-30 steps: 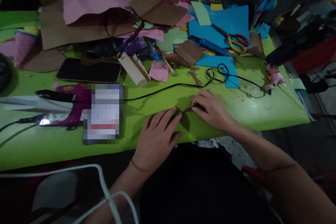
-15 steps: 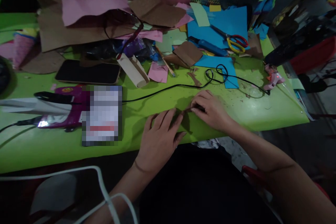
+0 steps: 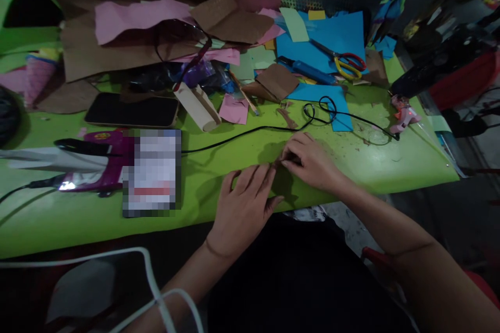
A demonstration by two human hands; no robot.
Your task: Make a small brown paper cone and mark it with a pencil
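Note:
Near the table's front edge, my right hand (image 3: 310, 161) is closed in a pinch. A small, thin brown piece (image 3: 277, 162), perhaps a paper scrap, pokes out from its fingertips; most of it is hidden. My left hand (image 3: 246, 200) lies palm down on the green tabletop (image 3: 207, 177), fingers stretched out and thumb apart. Its index fingertip meets the brown piece beside the right fingertips. Behind both hands runs a black cord (image 3: 250, 130), looped near a blue paper strip (image 3: 341, 114).
A phone with a blurred screen (image 3: 156, 171) rests by a purple device (image 3: 97, 166) at left. Behind lie a dark phone (image 3: 130, 109), a cardboard piece (image 3: 199, 109), a pencil (image 3: 244, 93), scissors (image 3: 347, 65), a blue cutter (image 3: 308, 69) and a pink glue gun (image 3: 404, 114).
My left hand has slid slightly right, closer to my right hand, and its index fingertip is nearer the right fingertips. My right hand keeps its pinch almost in place.

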